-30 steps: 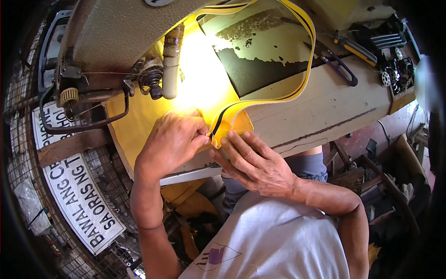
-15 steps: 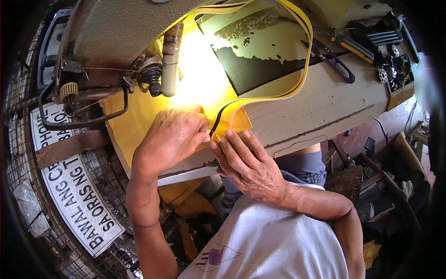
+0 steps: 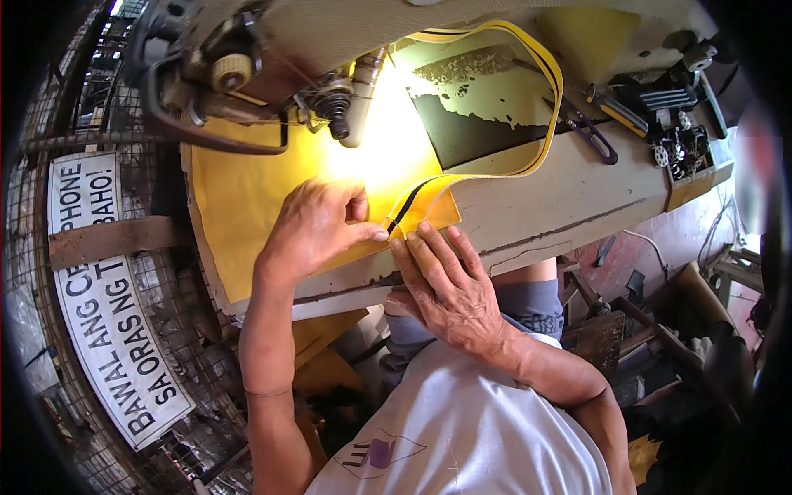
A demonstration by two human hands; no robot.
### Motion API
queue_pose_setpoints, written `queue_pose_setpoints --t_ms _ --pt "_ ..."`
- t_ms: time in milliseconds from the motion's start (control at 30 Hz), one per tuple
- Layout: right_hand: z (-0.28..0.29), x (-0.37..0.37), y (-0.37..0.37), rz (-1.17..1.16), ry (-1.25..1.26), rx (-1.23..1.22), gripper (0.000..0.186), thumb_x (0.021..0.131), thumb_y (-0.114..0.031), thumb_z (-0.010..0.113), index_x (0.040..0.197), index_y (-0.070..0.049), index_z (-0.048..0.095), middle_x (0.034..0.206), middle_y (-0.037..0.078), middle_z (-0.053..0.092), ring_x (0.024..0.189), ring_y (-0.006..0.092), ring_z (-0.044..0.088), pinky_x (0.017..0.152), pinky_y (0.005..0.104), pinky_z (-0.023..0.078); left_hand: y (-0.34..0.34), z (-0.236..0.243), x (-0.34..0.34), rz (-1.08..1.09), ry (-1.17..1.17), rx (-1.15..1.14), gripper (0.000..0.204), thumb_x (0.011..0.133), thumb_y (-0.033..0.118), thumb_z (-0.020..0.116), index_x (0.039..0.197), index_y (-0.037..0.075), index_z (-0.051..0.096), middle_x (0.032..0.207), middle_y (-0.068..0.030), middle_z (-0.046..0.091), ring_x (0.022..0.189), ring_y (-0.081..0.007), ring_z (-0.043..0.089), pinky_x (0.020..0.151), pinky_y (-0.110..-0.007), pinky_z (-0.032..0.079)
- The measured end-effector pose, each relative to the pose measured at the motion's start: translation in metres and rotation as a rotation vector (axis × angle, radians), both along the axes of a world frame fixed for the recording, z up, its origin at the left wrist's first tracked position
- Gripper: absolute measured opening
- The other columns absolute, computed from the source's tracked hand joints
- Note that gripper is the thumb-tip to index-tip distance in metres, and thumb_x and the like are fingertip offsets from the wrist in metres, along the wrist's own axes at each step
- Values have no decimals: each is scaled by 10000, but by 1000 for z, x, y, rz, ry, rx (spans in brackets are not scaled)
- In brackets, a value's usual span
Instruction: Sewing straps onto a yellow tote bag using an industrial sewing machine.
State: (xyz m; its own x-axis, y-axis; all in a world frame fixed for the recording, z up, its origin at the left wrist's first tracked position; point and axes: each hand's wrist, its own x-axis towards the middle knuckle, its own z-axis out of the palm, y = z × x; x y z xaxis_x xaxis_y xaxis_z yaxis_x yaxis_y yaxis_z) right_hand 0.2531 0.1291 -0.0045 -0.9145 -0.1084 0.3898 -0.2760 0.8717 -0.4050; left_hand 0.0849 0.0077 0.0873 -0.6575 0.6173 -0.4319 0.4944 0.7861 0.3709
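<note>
My left hand (image 3: 318, 227) is closed at the end of a yellow tape with a black zipper-like stripe (image 3: 404, 202), its thumb pressing there and other fingers curled. My right hand (image 3: 450, 297) lies just right of it, fingers stretched over the fabric's near edge at that tape end; its thumb is mostly hidden. Both are on a yellow fabric piece (image 3: 239, 214) lying on the machine table (image 3: 577, 194). The tape loops rightward and back behind the sewing machine head (image 3: 338, 115), whose lamp washes out the middle of the fabric.
Purple-handled scissors (image 3: 598, 144) and an orange-and-black tool (image 3: 623, 111) lie at the right, beside a tray of bobbins and metal parts (image 3: 693, 181). A wire mesh with a white sign (image 3: 99, 330) stands at the left. A wooden frame and rolled material (image 3: 693, 297) are below right.
The view has shifted, so the machine and fabric sit further right. My left thumb has straightened slightly along the tape end, and more of the fabric's left part shows. My right fingers remain on the edge.
</note>
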Motion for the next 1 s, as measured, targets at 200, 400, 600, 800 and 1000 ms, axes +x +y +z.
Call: queue_pose_setpoints --t_ms 200,400,600,800,1000 --pt "3 -1 -6 -44 -9 -66 625 837 -378 674 1333 -35 512 1270 144 465 1274 300 438 1109 483 311 -30 -37 41 -91 419 535 221 682 61 793 847 45 648 862 -80 558 821 -267 562 722 -383 463" --pt "11 -2 -2 -40 -29 -81 564 851 -328 656 1318 -41 522 1261 145 469 1260 303 442 1111 493 302 -33 -54 54 -234 604 585 339 695 -19 647 1030 11 696 1009 -81 594 926 -267 579 805 -387 474" --pt "32 -34 35 185 44 74 469 784 -193 627 1220 -30 574 1173 123 545 1224 285 478 1082 485 328 -44 -52 51 -244 496 582 441 700 -25 645 1135 48 665 1082 -78 584 1024 -282 554 893 -413 440" --pt "38 -66 62 519 99 99 463 688 -216 609 1107 -18 619 1074 118 594 1070 294 577 1029 455 394 -44 -51 52 -189 457 640 418 701 -5 672 1115 53 666 1091 -80 581 1038 -276 544 886 -400 440" --pt "36 -73 54 504 187 128 325 724 -163 611 1016 -20 615 974 113 589 951 290 585 918 436 448 -37 -47 60 -85 495 669 300 726 56 716 1022 34 671 1014 -78 579 996 -270 547 877 -385 437"
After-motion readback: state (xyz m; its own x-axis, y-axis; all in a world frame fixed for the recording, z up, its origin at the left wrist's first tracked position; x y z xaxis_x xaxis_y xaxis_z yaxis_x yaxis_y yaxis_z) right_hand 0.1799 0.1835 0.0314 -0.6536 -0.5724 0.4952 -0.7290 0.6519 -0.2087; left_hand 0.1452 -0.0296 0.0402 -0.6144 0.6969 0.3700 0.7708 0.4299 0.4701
